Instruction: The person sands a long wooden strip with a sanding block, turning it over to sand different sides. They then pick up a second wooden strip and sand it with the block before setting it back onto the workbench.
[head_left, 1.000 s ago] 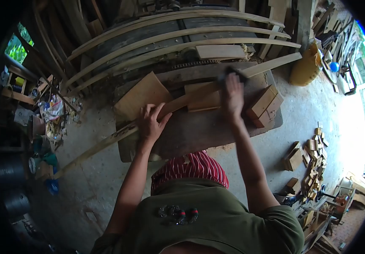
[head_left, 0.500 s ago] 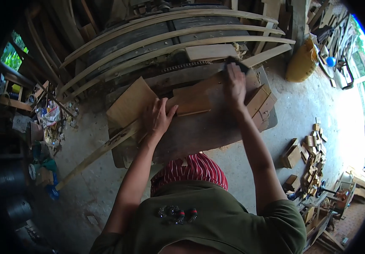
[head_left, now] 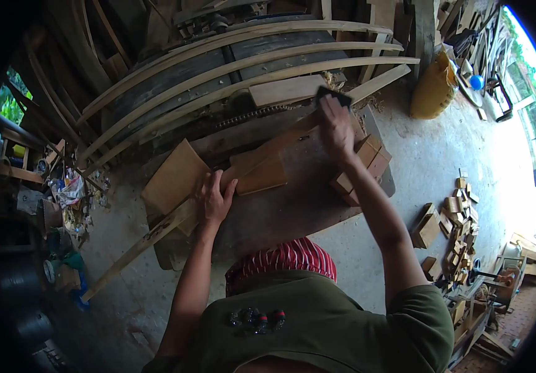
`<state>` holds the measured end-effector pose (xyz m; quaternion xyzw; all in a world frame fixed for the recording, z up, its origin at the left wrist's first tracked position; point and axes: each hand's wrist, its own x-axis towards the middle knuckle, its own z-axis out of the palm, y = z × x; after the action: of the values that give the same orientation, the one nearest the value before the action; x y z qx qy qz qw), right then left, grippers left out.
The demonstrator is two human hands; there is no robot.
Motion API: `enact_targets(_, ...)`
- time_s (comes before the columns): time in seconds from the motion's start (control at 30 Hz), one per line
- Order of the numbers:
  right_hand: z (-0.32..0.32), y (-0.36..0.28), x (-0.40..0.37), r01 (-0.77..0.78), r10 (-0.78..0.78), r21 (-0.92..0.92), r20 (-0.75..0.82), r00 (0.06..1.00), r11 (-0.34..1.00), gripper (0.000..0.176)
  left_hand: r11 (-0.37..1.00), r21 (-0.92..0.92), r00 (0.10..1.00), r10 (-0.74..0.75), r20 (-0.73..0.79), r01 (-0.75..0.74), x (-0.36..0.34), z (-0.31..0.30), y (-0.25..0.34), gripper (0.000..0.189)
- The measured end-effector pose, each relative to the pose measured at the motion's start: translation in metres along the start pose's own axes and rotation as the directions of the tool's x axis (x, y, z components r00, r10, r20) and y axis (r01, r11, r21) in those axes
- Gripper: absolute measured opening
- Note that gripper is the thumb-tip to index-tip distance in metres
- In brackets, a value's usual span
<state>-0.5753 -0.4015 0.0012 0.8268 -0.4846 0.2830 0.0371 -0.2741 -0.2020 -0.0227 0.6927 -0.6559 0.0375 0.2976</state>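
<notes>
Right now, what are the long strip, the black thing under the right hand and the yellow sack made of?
The long strip looks like bare wood: tan, no shine, with dark marks toward its lower end. The black thing looks matt; it is too blurred to tell, perhaps sandpaper. The yellow sack is probably plastic, maybe fabric: it bulges and creases softly.

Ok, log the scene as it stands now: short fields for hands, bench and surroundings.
Left hand: resting on a long wooden strip
Right hand: on a black pad, over the strip farther right; grip not clear
Surface: dark bench top
On bench: tan square sheet at left, wooden blocks at right
Beyond bench: curved wooden strips
Floor, right: yellow sack, scattered wooden offcuts
</notes>
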Motion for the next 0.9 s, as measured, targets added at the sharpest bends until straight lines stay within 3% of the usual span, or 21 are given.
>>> enact_targets(0.1,-0.011,-0.048,-0.021,0.214,-0.233,0.157,0.115,0.966,0.964,0.055,0.999,0.029,0.999,0.027,-0.030,-0.026,-0.001,0.003,-0.002,0.037)
enact_targets(0.2,-0.013,-0.027,-0.011,0.296,-0.313,0.131,0.139,0.939,0.946,0.055,0.999,0.043,1.000,0.018,-0.011,-0.017,0.000,0.002,-0.001,0.037)
enact_targets(0.27,-0.009,0.023,0.008,0.210,-0.211,0.031,0.021,0.977,0.977,0.050,0.999,0.049,1.000,0.012,0.004,-0.013,-0.002,0.001,0.001,0.037)
enact_targets(0.3,-0.021,0.044,0.026,0.112,-0.114,0.025,0.048,0.992,0.993,0.048,0.996,0.094,1.000,-0.011,0.024,0.009,-0.003,0.001,0.001,0.039)
enact_targets(0.33,-0.023,0.068,0.034,0.103,-0.099,-0.106,0.038,0.994,0.989,0.041,0.990,0.139,0.999,-0.034,0.039,0.028,-0.003,0.000,0.002,0.040)
enact_targets(0.37,-0.012,0.093,0.039,0.027,-0.031,-0.138,-0.026,0.999,0.990,0.036,0.990,0.139,0.999,-0.029,0.034,0.024,-0.003,0.000,0.002,0.040)
enact_targets(0.43,-0.020,0.090,0.050,-0.015,0.007,-0.198,-0.037,0.999,0.980,0.034,0.980,0.199,0.998,-0.029,0.047,0.019,-0.003,0.000,0.002,0.042)
enact_targets(0.47,-0.022,0.079,0.055,-0.111,0.137,-0.138,0.192,0.972,0.984,0.034,0.980,0.197,0.999,-0.022,0.043,0.014,-0.004,0.000,0.002,0.042)
enact_targets(0.5,-0.014,0.075,0.043,0.063,-0.063,0.008,0.049,0.997,0.998,0.034,0.970,0.243,0.999,-0.022,0.048,0.010,-0.004,-0.001,0.002,0.043)
enact_targets(0.53,-0.006,0.072,0.031,0.268,-0.259,0.098,-0.098,0.961,0.958,0.034,0.958,0.287,0.998,-0.022,0.051,0.006,-0.004,0.000,0.003,0.043)
enact_targets(0.6,-0.003,0.036,0.018,0.372,-0.359,-0.052,0.166,0.919,0.927,0.043,0.950,0.312,0.998,-0.020,0.063,-0.001,-0.005,0.001,0.003,0.044)
enact_targets(0.63,-0.025,0.020,0.019,0.312,-0.326,0.110,0.159,0.932,0.944,0.045,0.939,0.343,0.996,-0.028,0.080,-0.001,-0.005,0.000,0.002,0.045)
enact_targets(0.7,-0.027,0.056,0.033,0.409,-0.405,-0.001,0.141,0.903,0.912,0.038,0.933,0.360,0.997,-0.014,0.082,-0.017,-0.005,0.001,0.002,0.048)
enact_targets(0.73,-0.031,0.076,0.046,0.309,-0.281,-0.124,0.201,0.938,0.943,0.029,0.932,0.362,0.995,-0.029,0.091,-0.006,-0.005,0.002,0.002,0.049)
enact_targets(0.77,-0.019,0.120,0.057,0.260,-0.252,-0.172,0.069,0.965,0.950,0.023,0.932,0.364,0.994,-0.041,0.101,0.001,-0.006,0.002,0.002,0.051)
enact_targets(0.8,-0.018,0.164,0.073,0.195,-0.110,-0.353,0.247,0.963,0.915,0.026,0.932,0.362,0.995,-0.023,0.100,-0.015,-0.005,0.002,0.002,0.051)
enact_targets(0.83,-0.049,0.176,0.083,0.085,-0.035,-0.261,0.190,0.981,0.962,0.027,0.925,0.379,0.995,-0.012,0.100,-0.027,-0.006,0.002,0.001,0.052)
enact_targets(0.87,-0.039,0.213,0.086,0.008,0.018,-0.284,0.090,0.996,0.959,0.029,0.917,0.397,0.995,-0.004,0.097,-0.035,-0.005,0.002,0.001,0.054)
enact_targets(0.9,-0.047,0.221,0.089,-0.039,0.079,-0.340,0.105,0.991,0.940,0.029,0.917,0.397,0.996,0.007,0.090,-0.042,-0.003,0.002,0.001,0.054)
